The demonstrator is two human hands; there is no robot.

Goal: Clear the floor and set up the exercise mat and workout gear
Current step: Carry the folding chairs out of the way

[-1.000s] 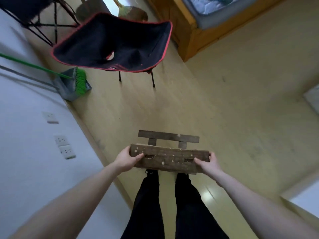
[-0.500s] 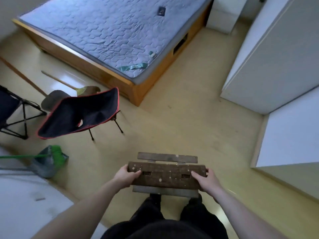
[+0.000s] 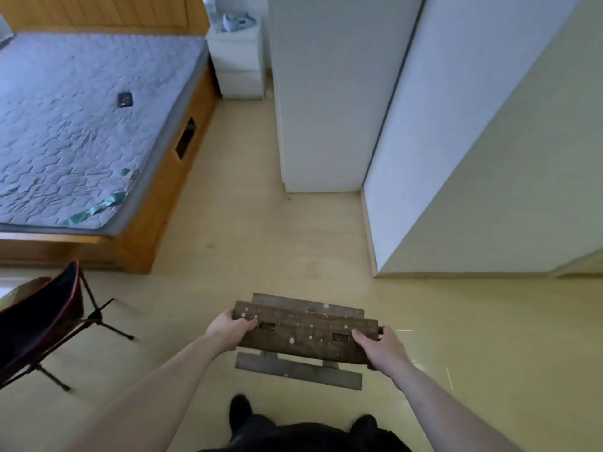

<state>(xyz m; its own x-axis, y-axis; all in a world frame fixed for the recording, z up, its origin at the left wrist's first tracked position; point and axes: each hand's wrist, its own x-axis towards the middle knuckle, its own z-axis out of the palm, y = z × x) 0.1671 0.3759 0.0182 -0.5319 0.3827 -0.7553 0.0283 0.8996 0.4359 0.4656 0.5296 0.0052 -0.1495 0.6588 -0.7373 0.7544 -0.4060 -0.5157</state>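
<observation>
I carry a small dark wooden stool in front of my waist, lifted off the pale yellow floor. Its top is speckled with white spots and has two rectangular slots; its foot bars show above and below the top. My left hand grips the left end of the top, thumb on the upper face. My right hand grips the right end the same way. My feet show below the stool.
A bed with a grey quilted mattress and wooden frame fills the left. A black folding chair with red trim stands at the lower left. A white nightstand and white wardrobe stand ahead; a wall is on the right.
My view has swung right, from the left wall, broom and folding chair towards the bed, wardrobe and right wall. The stool stays gripped in both hands at about the same height.
</observation>
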